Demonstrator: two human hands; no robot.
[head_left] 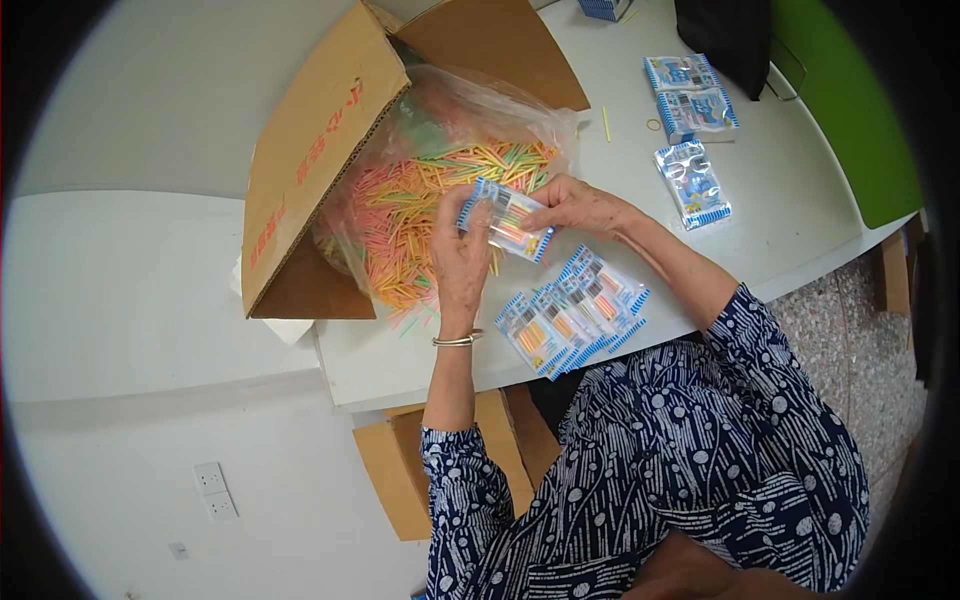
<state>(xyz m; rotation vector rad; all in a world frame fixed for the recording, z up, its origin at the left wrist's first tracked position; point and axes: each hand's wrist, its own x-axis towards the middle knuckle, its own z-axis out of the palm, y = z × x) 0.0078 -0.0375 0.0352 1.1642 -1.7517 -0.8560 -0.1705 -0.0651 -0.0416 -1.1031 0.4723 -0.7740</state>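
Packet (507,219) sat pinched between both hands, left hand (460,255) and right hand (578,207) gripping opposite ends over the sticks (400,215), apparently kept near for filling, above the table (780,220).

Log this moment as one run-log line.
left hand: holds packet | right hand: holds packet | nearby: sticks bag, filled packets

I sit at a white tabletop (800,215) with a rounded edge. To my left a plain white wall (120,300) carries a socket plate (214,490) low down. Speckled terrazzo floor (860,340) shows on my right, beside a green panel (850,110). Light is even.
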